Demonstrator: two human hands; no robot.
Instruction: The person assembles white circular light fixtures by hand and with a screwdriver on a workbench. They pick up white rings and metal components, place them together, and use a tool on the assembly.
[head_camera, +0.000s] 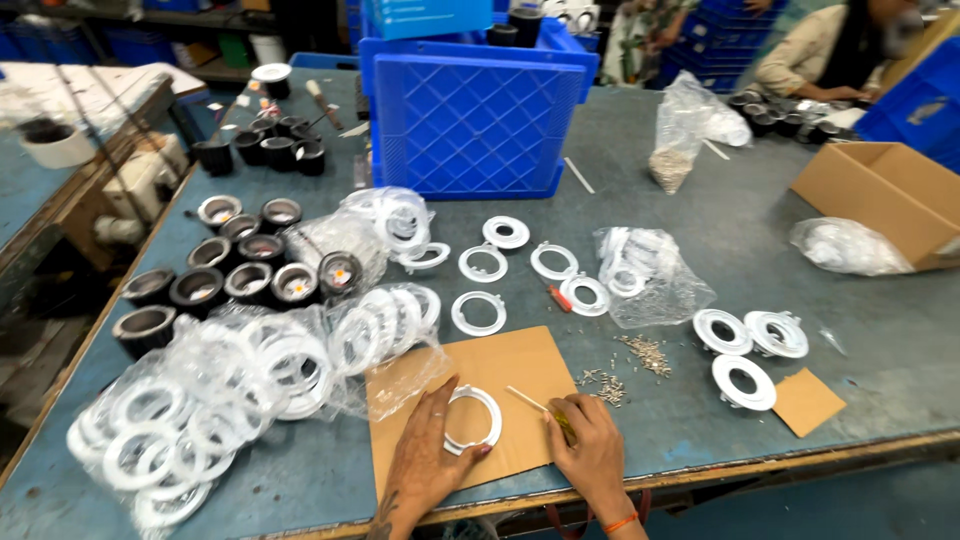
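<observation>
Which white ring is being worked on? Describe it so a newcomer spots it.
Find the brown cardboard sheet at the table's near edge. One white ring lies on it, under the left hand. It is the only ring on cardboard; the others lie on bare table or in bags.

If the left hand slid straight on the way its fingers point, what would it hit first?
The left hand already rests on the white ring on the cardboard sheet. Straight on, probably the next loose white ring, though depth is unclear.

Ring (473, 419) on cardboard sheet (500, 370), bagged rings (200, 400) left, screws (640, 355) right, crate (470, 120) behind
</observation>
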